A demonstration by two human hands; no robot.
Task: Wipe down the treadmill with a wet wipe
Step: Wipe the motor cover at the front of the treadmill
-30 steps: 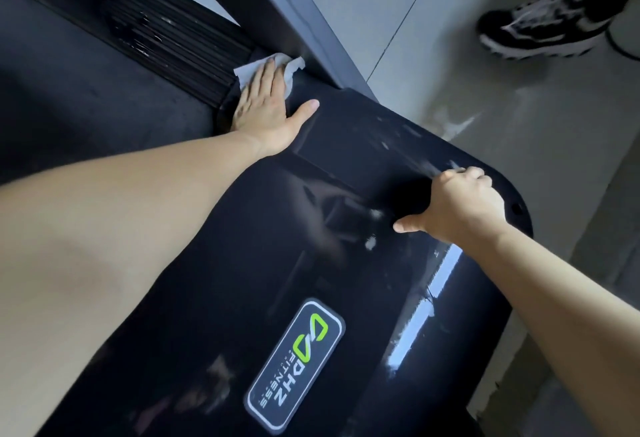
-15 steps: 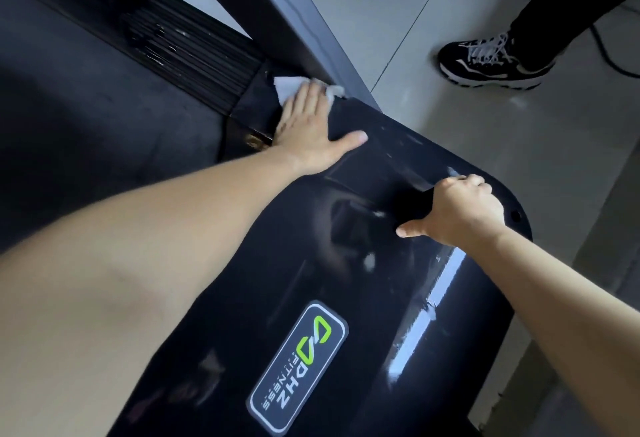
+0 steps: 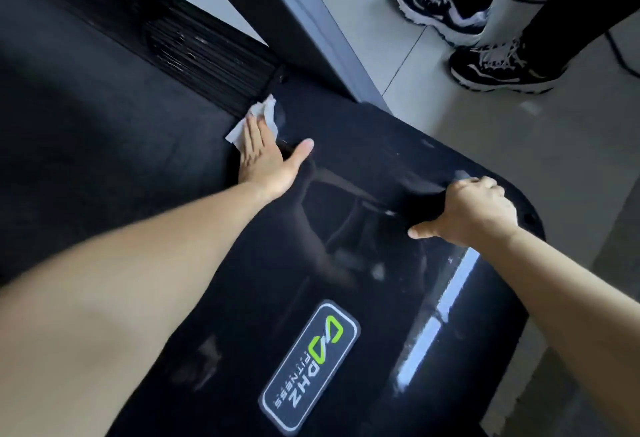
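Our left hand (image 3: 263, 156) lies flat, and its straight fingers (image 3: 251, 135) press the wet wipe (image 3: 258, 118) on the treadmill cover (image 3: 381, 159). The wipe shows just beyond the fingertips, beside the ribbed rail (image 3: 207, 55). Our right hand (image 3: 474, 209), curled in a fist and holding nothing we can see, rests on the cover, well apart. We think it best to press evenly, make overlapping strokes toward the logo (image 3: 311, 367), and stop the wipe bunching under the fingers.

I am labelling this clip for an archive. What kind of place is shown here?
Probably a gym or fitness room. The left hand presses a wet wipe on a black treadmill cover bearing a DHZ Fitness logo, and another person's sneakers stand on the pale tiled floor.
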